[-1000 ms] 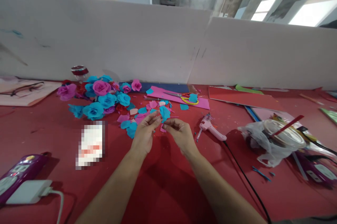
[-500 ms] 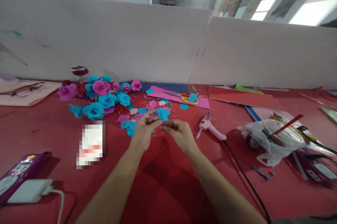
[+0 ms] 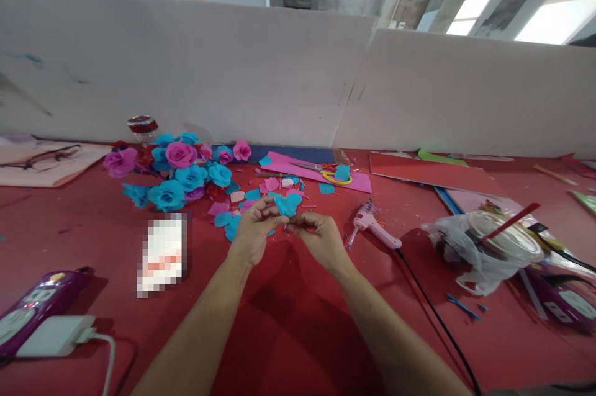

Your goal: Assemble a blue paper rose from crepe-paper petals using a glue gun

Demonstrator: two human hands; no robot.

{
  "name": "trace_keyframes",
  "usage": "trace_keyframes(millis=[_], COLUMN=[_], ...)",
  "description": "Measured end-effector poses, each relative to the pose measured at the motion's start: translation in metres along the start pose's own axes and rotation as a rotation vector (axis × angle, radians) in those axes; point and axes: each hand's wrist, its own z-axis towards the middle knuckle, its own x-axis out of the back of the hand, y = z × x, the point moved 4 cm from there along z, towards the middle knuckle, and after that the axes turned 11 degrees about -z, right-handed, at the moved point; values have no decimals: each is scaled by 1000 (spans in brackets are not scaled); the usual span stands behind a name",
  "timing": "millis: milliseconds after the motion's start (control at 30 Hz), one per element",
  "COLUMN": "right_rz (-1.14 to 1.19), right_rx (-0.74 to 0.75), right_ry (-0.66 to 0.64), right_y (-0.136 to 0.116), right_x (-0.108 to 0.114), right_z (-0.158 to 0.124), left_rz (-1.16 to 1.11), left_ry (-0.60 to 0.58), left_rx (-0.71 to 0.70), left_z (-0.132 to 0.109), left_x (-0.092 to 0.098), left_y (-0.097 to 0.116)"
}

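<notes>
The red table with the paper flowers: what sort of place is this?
Probably a craft workshop or classroom, though I can't tell which. The signs are a cluster of blue, pink and red paper roses, loose cut paper petals and a pink hot-glue gun.

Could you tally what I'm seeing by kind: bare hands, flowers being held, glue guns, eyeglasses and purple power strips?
Left hand and right hand: 2
Blue paper flower, held: 1
Pink glue gun: 1
Eyeglasses: 1
Left power strip and right power strip: 2
Total: 7
</notes>
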Motion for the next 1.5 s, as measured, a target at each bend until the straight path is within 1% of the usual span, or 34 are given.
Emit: trace_keyframes(millis=[167,267,400,567,700,800,867,1067,1200,1267,1367,1433,1500], right_rz=[-27,-62,-174,-262,-348,-343,-349,-381,-444,-466,-410,-304,-246], right_rx=[14,36,114,191,234,234,233,240,274,290,266,218,176], right_ry=[-1,1,51,122,186,184,191,263,276,288,281,253,213], right_y=[0,-1,-5,-10,-14,-14,-15,-16,-17,-17,-14,-13,-13], right_x=[1,1,4,6,7,7,7,8,6,4,2,0,1], right_z=[0,-1,-2,-6,-9,-10,-10,-12,-13,-14,-14,-13,-12], left_rz=[34,30,62,93,123,152,157,110,111,108,130,151,164], left_ry=[4,3,-10,36,-1,-41,-47,40,99,105,55,15,7], left_rx=[17,-10,-54,-49,-11,18,17,-52,-64,-61,-34,-11,0], left_z=[0,1,1,-1,-1,-1,-2,-1,-2,-3,-4,-4,-3], left_x=[1,3,3,3,4,3,2,3,6,6,3,1,2], left_y=[-1,-1,0,0,-1,-1,1,5,1,0,-2,-4,-5])
